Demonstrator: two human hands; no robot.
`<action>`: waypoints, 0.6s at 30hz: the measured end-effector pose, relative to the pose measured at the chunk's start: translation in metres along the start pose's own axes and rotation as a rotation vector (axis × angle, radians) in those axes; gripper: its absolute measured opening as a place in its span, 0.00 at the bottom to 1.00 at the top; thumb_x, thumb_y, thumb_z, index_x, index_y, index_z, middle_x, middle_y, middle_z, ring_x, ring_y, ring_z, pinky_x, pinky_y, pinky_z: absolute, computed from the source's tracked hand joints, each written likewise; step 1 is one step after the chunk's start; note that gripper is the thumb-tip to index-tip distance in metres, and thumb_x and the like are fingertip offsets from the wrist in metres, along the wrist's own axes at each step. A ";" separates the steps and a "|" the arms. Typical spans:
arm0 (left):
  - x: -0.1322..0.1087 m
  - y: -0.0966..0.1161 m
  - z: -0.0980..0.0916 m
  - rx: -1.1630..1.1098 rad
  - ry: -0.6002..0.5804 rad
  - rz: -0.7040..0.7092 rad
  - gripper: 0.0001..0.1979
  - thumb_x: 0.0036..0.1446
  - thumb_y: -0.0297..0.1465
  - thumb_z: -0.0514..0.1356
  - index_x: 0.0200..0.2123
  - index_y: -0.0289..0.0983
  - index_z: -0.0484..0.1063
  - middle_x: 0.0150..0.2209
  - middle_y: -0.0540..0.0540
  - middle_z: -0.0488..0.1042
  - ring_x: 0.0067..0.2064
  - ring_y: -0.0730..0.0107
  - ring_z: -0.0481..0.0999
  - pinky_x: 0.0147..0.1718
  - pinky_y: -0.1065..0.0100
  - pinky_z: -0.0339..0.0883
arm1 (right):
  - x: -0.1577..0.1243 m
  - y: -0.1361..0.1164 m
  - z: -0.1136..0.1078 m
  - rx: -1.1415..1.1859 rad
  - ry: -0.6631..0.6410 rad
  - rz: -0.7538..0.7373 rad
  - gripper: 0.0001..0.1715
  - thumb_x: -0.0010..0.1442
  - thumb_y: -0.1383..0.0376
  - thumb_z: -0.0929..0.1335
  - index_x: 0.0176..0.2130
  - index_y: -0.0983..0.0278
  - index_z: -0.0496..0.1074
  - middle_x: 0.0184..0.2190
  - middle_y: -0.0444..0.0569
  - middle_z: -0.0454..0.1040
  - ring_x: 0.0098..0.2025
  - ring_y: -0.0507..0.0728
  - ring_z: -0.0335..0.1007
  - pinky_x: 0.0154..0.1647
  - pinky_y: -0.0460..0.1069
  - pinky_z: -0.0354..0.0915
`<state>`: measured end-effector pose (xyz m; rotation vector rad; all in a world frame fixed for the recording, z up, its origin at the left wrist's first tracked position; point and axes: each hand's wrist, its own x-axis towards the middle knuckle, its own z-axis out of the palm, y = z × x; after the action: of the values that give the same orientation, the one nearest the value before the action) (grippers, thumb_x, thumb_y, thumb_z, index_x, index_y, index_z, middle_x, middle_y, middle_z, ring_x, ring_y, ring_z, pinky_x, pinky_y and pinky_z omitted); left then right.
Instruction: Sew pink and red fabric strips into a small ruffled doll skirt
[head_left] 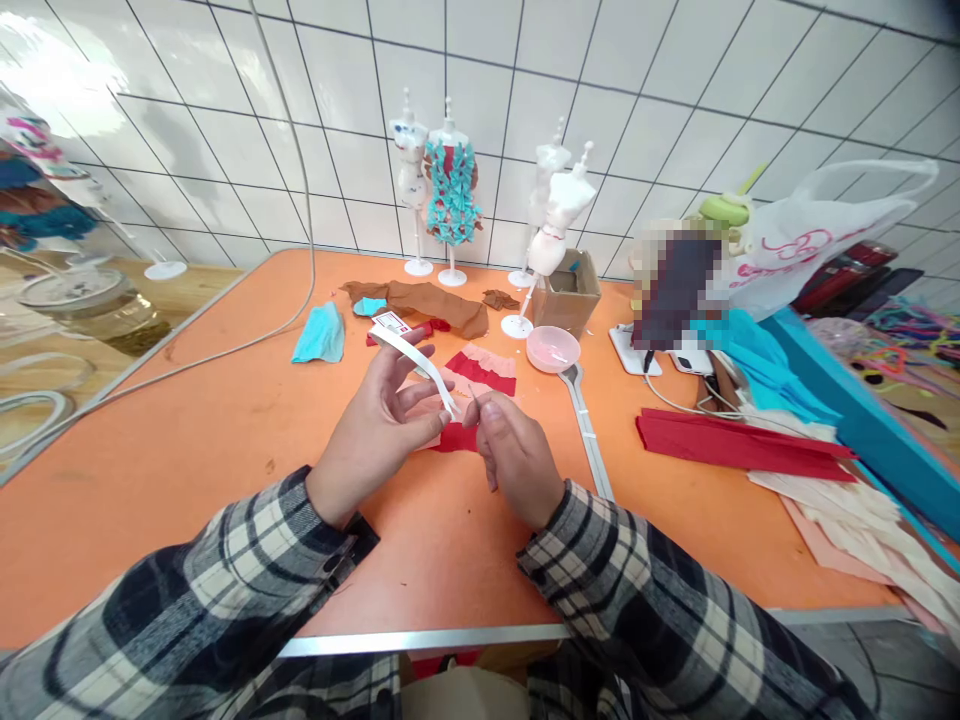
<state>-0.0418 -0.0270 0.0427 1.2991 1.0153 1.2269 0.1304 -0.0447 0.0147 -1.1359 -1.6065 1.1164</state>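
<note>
A narrow white strip [420, 362] curves out of my left hand [379, 410], its lower end pinched between thumb and finger. Close beside that end, my right hand [517, 450] is closed in a pinch. A thin dark tip [472, 393] shows at its fingertips, too small to name. Beneath the hands lie red crepe-like pieces [484, 374] and pale pink ones [487, 357], partly covered by my fingers. To the right of them stand a pink bowl [553, 348] and a long grey spoon-like tool [585, 420].
Small white mannequins [559, 215] stand along the wall, one in a turquoise ruffled dress [451, 190]. A cardboard box [568, 292], brown fabric [427, 305] and a turquoise piece [319, 333] lie nearer. A cable [304, 200] crosses the left; a folded red piece [742, 443] lies right.
</note>
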 end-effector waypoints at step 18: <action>-0.001 -0.004 0.004 0.054 0.010 0.045 0.44 0.46 0.26 0.71 0.66 0.49 0.62 0.69 0.41 0.60 0.52 0.60 0.78 0.45 0.61 0.80 | 0.001 0.001 0.007 -0.197 -0.054 0.020 0.17 0.72 0.54 0.57 0.35 0.59 0.63 0.25 0.42 0.64 0.29 0.55 0.61 0.31 0.50 0.52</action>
<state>-0.0378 -0.0285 0.0389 1.3653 1.0371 1.2486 0.1234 -0.0450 0.0124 -1.2601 -1.7814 1.0270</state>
